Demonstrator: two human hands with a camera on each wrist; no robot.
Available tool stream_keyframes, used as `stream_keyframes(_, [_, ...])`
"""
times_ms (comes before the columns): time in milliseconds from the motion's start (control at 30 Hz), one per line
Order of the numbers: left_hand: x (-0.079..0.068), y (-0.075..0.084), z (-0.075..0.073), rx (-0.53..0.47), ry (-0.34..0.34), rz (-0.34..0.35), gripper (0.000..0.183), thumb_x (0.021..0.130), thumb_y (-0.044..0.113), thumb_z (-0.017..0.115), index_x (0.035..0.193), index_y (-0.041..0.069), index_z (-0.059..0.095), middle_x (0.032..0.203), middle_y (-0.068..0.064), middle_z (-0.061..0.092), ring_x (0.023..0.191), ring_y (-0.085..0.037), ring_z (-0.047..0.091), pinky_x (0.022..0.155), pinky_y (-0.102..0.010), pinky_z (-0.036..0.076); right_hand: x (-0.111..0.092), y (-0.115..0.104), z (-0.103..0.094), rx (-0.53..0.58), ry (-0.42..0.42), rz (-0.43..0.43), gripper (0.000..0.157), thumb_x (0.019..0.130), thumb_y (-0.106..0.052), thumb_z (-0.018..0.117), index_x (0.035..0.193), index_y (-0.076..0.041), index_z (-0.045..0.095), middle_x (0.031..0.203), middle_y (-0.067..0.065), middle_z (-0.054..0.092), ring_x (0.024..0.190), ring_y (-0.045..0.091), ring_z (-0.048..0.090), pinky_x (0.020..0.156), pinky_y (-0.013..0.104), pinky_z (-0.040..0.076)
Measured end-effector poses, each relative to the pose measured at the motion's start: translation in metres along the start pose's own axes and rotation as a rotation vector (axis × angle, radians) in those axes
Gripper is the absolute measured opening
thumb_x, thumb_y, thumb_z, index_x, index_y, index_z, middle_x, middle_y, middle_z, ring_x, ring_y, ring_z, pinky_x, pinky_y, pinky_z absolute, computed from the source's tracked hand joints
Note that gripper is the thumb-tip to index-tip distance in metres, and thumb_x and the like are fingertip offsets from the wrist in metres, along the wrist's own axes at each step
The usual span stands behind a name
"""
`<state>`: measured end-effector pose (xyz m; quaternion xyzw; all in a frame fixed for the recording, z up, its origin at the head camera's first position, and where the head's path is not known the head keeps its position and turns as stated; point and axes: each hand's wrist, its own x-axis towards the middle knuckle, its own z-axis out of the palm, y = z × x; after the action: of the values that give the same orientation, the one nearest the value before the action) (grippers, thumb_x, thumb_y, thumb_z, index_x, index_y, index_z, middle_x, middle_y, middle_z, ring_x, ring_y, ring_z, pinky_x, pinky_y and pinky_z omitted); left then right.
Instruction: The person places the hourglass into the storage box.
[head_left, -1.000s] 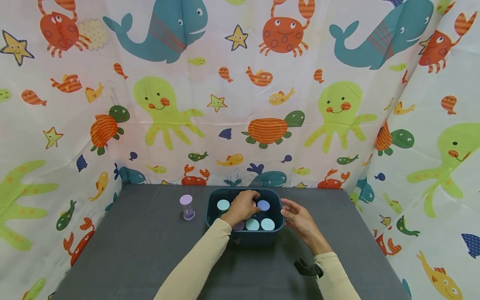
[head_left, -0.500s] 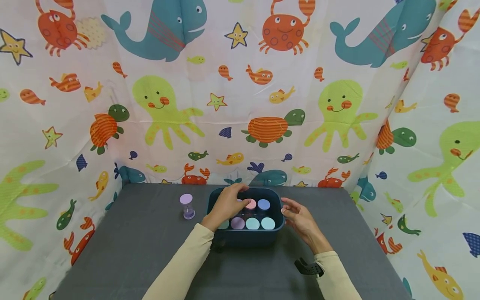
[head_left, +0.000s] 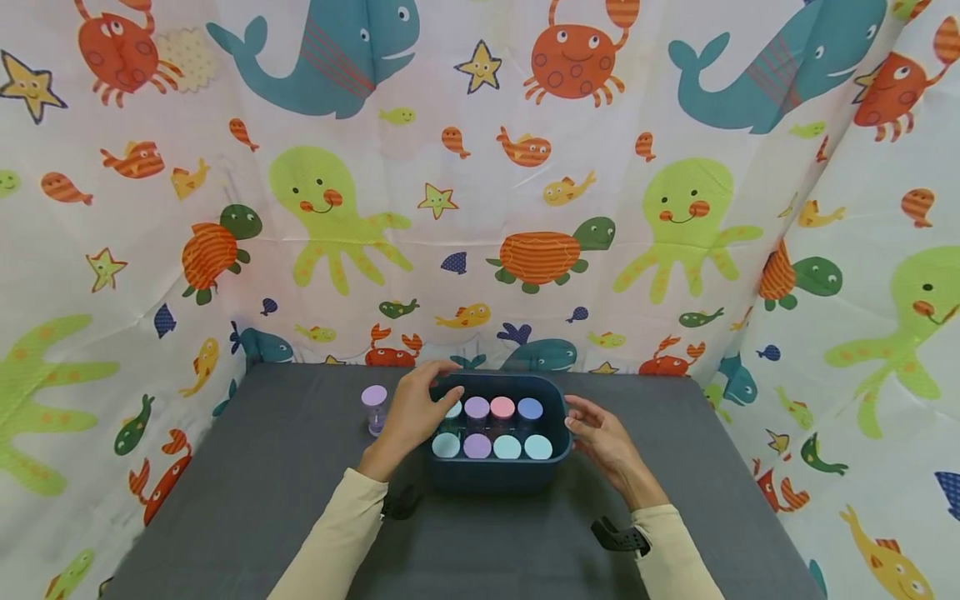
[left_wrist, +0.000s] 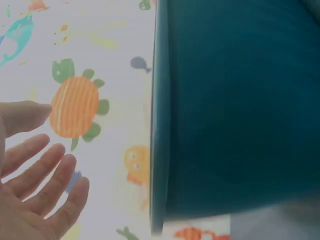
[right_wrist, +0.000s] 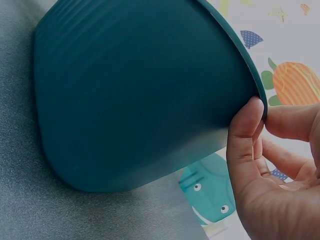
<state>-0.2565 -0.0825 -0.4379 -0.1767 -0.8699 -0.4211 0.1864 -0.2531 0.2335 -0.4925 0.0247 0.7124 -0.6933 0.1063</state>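
Note:
In the head view, a dark teal plastic bin [head_left: 498, 479] stands on the table. Inside are two rows of sand timers with round pastel tops, among them a pink-topped timer [head_left: 502, 407] and a blue-topped timer [head_left: 529, 408]. My left hand [head_left: 411, 412] is at the bin's left end, fingers spread and holding nothing. The left wrist view shows that hand [left_wrist: 40, 195] apart from the bin wall [left_wrist: 240, 110]. At the bin's right end, my right hand [head_left: 606, 446] pinches its rim between thumb and finger, plain in the right wrist view.
One purple sand timer [head_left: 374, 408] stands outside the bin, partly behind my left hand. Grey cloth covers the table [head_left: 510, 550]. A curtain [head_left: 465, 275] printed with sea animals hangs behind and along both sides.
My left hand has drawn back leftward from over the timers to the bin's left end, uncovering the tops. The right hand stays at the right rim.

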Motion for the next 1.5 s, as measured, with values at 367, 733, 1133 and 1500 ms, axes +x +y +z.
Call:
stream_keyframes(367, [-0.009, -0.031, -0.031, -0.037, 0.174, -0.034, 0.033, 0.088, 0.016, 0.073, 0.119, 0.01, 0.066, 0.116, -0.009, 0.067, 0.104, -0.028, 0.063, 0.09, -0.049, 0.054, 0.003, -0.002, -0.003, 0.008, -0.007, -0.019, 0.048, 0.1, -0.013, 0.056, 0.146, -0.008, 0.043, 0.105, -0.001, 0.052, 0.091, 0.012, 0.056, 0.075, 0.025, 0.052])
stream_keyframes(733, [-0.023, -0.079, -0.043, 0.03, 0.29, -0.192, 0.042, 0.084, 0.013, 0.075, 0.122, 0.003, 0.063, 0.121, -0.02, 0.063, 0.114, -0.039, 0.055, 0.099, -0.056, 0.042, 0.001, -0.003, -0.004, -0.012, -0.005, -0.02, 0.049, 0.1, -0.014, 0.055, 0.147, -0.008, 0.042, 0.106, -0.001, 0.052, 0.093, 0.012, 0.055, 0.077, 0.027, 0.052])
stream_keyframes(1133, [-0.032, -0.115, -0.036, 0.007, 0.232, -0.307, 0.061, 0.081, 0.016, 0.078, 0.134, 0.001, 0.052, 0.127, -0.023, 0.055, 0.119, -0.04, 0.052, 0.101, -0.053, 0.042, 0.002, -0.003, -0.005, -0.021, 0.006, -0.007, 0.048, 0.099, -0.015, 0.057, 0.146, -0.011, 0.045, 0.107, 0.0, 0.053, 0.092, 0.012, 0.057, 0.078, 0.027, 0.052])
stream_keyframes(1500, [-0.042, -0.147, -0.023, -0.071, 0.135, -0.472, 0.071, 0.087, 0.018, 0.074, 0.145, 0.001, 0.038, 0.142, -0.024, 0.047, 0.133, -0.038, 0.044, 0.108, -0.053, 0.042, 0.001, 0.002, -0.002, -0.003, 0.016, -0.004, 0.048, 0.099, -0.013, 0.056, 0.145, -0.009, 0.045, 0.107, 0.001, 0.053, 0.09, 0.012, 0.057, 0.076, 0.026, 0.053])
